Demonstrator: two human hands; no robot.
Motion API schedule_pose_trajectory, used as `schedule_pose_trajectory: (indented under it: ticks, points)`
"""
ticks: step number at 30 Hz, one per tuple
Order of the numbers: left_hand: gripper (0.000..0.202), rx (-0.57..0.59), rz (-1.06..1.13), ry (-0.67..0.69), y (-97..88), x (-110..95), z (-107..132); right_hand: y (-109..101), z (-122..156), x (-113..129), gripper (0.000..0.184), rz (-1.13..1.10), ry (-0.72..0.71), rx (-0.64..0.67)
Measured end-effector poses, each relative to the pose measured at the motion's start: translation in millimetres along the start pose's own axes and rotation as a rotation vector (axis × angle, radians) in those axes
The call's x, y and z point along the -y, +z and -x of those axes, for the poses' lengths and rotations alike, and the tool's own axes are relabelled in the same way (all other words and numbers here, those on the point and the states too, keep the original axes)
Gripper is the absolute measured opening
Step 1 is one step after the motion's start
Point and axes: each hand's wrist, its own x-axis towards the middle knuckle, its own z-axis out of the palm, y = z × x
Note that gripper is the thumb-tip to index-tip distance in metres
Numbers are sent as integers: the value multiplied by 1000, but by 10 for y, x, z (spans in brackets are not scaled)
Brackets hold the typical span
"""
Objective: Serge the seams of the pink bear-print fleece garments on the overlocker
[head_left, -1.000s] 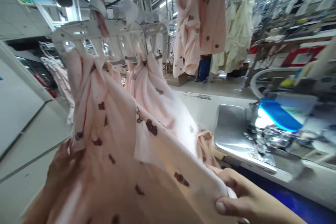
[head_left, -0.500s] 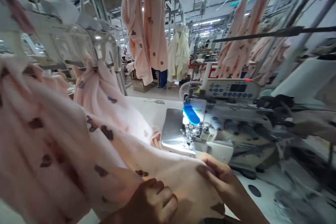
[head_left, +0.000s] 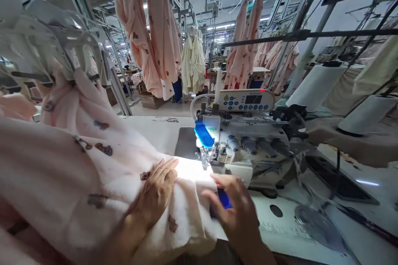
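Fabric (head_left: 93, 161) lies before the machine (head_left: 248, 140). Left grip (head_left: 157, 192) rests flat and open on it. Right grip (head_left: 231, 211) pinches a blue object (head_left: 224, 198).

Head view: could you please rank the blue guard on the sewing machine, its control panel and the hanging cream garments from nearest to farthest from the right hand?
From the right hand:
1. Blue guard, just ahead, at the needle end of the sewing machine.
2. Control panel, higher, on top of the machine.
3. Cream garments, hanging far back across the aisle.
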Motion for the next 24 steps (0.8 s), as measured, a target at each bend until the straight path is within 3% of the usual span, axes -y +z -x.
schedule_pose_trajectory:
  ticks: [2,4,6,8,10,12,14,15,17,21,24]
  points:
    - [32,-73,-25,2,-19,-100,32,42,43,155,21,16,-112,33]
    - [25,-157,-5,-1,-63,-251,82,81,81,246,20,8,-104,5]
    - [19,-117,87,-24,-137,-404,142,77,127,269,23,-172,-43,34]
    - [16,-21,181,-73,-231,-522,184,26,178,270,17,-467,125,151]
    - [12,-12,254,-115,-328,-597,171,-51,215,295,11,-802,394,276]
    - [20,-81,320,-116,-421,-629,77,-131,212,344,32,-1135,672,382]
    - [22,-116,323,-96,-488,-621,-96,-201,159,375,47,-1369,837,477]
    - [22,-122,283,-94,-500,-601,-201,-226,119,368,44,-1393,876,504]
    - [23,-103,168,-117,-463,-530,-419,-238,36,298,38,-1232,892,469]
    - [24,150,38,-278,-192,-324,-715,-82,-9,62,33,-778,810,367]
    - [21,275,32,-262,-47,-221,-744,52,96,-4,33,-799,855,376]
